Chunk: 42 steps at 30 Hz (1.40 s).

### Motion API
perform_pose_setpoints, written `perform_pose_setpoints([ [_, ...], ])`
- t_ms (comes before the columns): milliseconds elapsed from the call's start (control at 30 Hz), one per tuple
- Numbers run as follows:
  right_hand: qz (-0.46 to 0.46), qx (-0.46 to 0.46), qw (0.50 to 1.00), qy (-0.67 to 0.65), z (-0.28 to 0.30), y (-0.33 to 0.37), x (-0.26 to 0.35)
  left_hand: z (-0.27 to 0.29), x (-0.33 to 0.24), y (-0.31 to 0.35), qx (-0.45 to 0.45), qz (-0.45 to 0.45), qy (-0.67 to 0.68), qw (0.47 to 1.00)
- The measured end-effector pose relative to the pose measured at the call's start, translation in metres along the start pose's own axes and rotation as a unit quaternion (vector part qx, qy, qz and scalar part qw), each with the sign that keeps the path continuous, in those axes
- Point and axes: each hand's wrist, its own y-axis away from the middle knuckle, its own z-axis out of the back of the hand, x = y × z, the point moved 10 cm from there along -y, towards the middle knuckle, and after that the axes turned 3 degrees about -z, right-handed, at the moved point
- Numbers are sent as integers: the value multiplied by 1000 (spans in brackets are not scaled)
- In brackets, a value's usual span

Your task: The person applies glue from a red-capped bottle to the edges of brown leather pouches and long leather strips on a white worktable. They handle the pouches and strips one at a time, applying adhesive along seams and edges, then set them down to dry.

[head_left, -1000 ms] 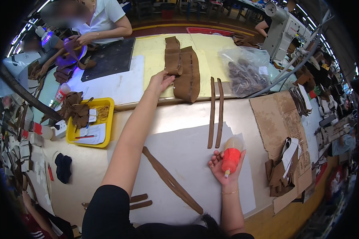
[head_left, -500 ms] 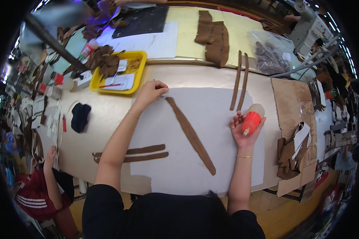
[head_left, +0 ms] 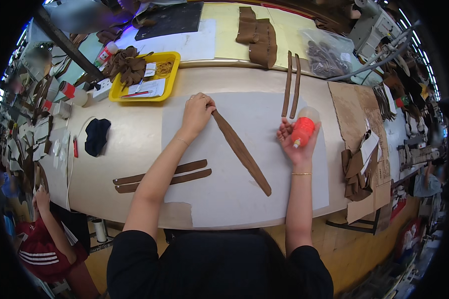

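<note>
A long brown strip (head_left: 242, 152), leather-like, lies slantwise on a large grey sheet (head_left: 219, 199). At its far end my left hand (head_left: 198, 113) is closed, with thumb and fingertips pinched at the strip's tip. My right hand (head_left: 298, 144) is turned palm up and cradles a squeeze bottle (head_left: 304, 130) with a red band and a pale nozzle pointing down toward me. Its fingers curl loosely, and the bottle rests between palm and thumb. Two more brown strips (head_left: 189, 169) lie under my left forearm, which hides part of them.
A yellow tray (head_left: 170, 89) holds brown pieces, papers and rubber bands. Two narrow strips (head_left: 287, 84) lie beyond my right hand. Brown scraps (head_left: 354, 174) rest on cardboard (head_left: 345, 107) at right. A dark blue cloth piece (head_left: 98, 137) lies left; a person in red (head_left: 45, 249) is nearby.
My left hand has come down onto the strip's far end, from just beside it. The right hand still holds the bottle. The whole view has shifted slightly.
</note>
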Motion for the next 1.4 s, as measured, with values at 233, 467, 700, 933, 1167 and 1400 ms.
perform_pose_setpoints([
  [233, -182, 257, 949, 0, -86, 11, -81, 38, -107, 1, 167, 33, 251, 953],
  [467, -243, 288, 926, -12, -74, 50, -110, 25, -91, -48, 187, 19, 361, 914],
  [700, -185, 147, 971, -34, 7, 113, -64, -50, -25, -67, 194, 99, 312, 925],
  [933, -115, -23, 993, -18, 47, 161, -32, -99, -18, -63, 184, 113, 311, 926],
  [1167, -104, -96, 989, 50, 75, 183, -18, -89, -2, -83, 156, 107, 230, 955],
  [1400, 30, -36, 991, 125, 39, 123, 48, -58, -38, -55, 85, -88, 44, 992],
])
